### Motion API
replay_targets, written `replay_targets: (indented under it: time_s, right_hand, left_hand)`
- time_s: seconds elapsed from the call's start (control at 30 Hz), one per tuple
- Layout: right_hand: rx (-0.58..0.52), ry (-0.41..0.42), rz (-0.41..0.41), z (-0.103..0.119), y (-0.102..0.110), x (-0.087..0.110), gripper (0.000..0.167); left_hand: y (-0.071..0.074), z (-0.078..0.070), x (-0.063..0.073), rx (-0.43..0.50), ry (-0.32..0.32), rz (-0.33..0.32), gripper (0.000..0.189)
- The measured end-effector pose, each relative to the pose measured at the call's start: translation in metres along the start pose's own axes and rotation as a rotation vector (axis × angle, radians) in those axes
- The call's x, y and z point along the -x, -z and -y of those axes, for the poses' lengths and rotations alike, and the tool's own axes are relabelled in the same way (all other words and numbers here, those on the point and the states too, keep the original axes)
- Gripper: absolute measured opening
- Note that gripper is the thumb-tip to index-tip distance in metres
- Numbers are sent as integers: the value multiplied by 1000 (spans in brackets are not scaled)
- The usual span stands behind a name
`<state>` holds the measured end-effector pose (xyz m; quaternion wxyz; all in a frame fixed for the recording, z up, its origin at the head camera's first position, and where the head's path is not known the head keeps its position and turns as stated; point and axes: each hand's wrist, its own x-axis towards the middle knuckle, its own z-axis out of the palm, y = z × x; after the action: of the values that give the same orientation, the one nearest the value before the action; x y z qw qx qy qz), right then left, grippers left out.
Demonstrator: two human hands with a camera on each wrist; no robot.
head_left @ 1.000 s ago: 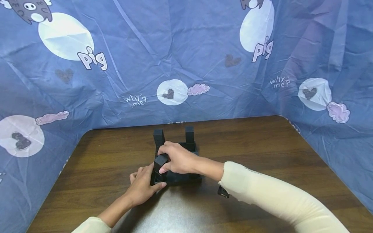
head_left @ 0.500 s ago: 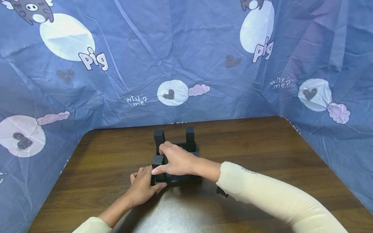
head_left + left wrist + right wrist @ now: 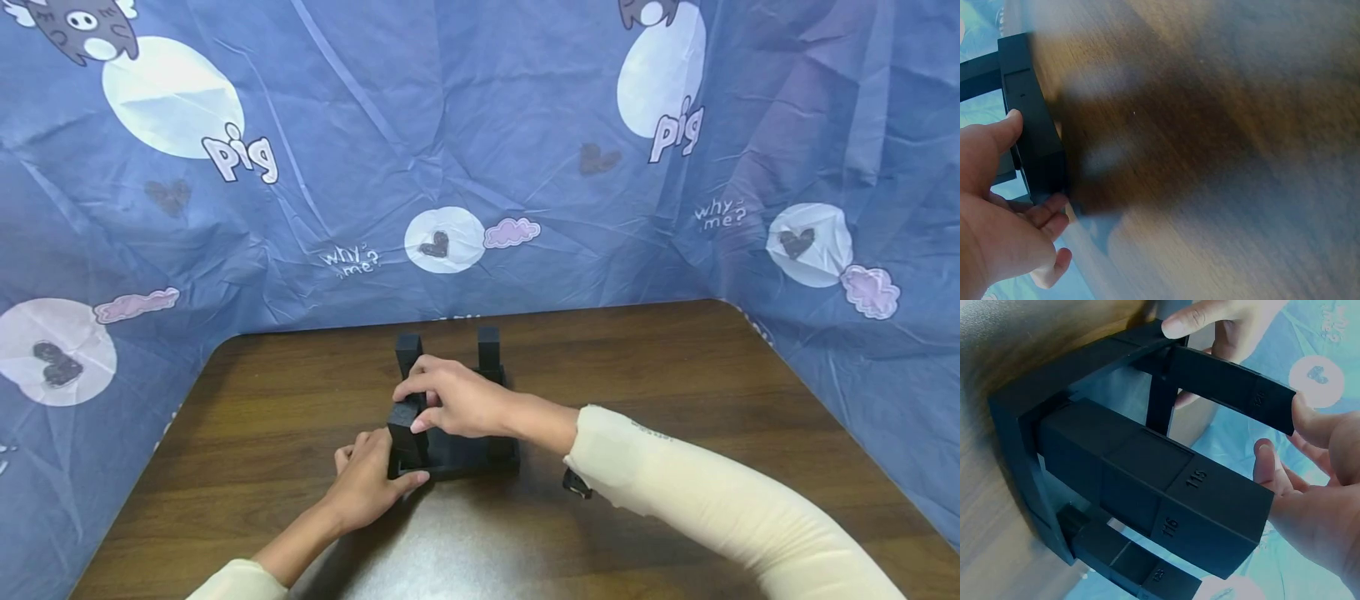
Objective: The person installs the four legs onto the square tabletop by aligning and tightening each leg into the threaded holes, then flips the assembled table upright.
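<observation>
A black frame [image 3: 457,471] with upright rectangular posts sits on the table. My left hand [image 3: 365,483] grips its near left corner; in the left wrist view the thumb [image 3: 1015,119] presses the frame's side and fingertips touch its corner. My right hand [image 3: 465,400] is at the top of the near left black post [image 3: 405,437], thumb and fingers curled about its upper end. In the right wrist view the thumb [image 3: 1310,419] touches that end, while some fingertips show a gap below the post. A thicker post [image 3: 1160,487] bears the numbers 115 and 116.
Two more posts, a far left one [image 3: 408,350] and a far right one [image 3: 489,346], rise at the back. A small black object [image 3: 576,483] lies partly under the right sleeve. Blue printed cloth [image 3: 480,150] hangs behind the wooden table [image 3: 637,350].
The near left post's top has shifted left and now leans slightly. My right thumb moved from its right side to its front, then back to its right edge. My left hand stays put.
</observation>
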<state>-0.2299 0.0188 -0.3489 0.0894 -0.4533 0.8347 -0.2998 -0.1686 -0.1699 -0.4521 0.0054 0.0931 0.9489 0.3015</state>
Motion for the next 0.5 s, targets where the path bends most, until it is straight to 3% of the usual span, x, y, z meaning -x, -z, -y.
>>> replay_targets:
  time_s: [0.2,0.5]
  right_hand:
    - [43,-23,-11,1,-6,-3,27]
    - [64,-80,-15,0,-10,-6,43]
  left_hand:
    - [1,0,0,7,8,13,60]
    - [1,0,0,-9,17,18,53]
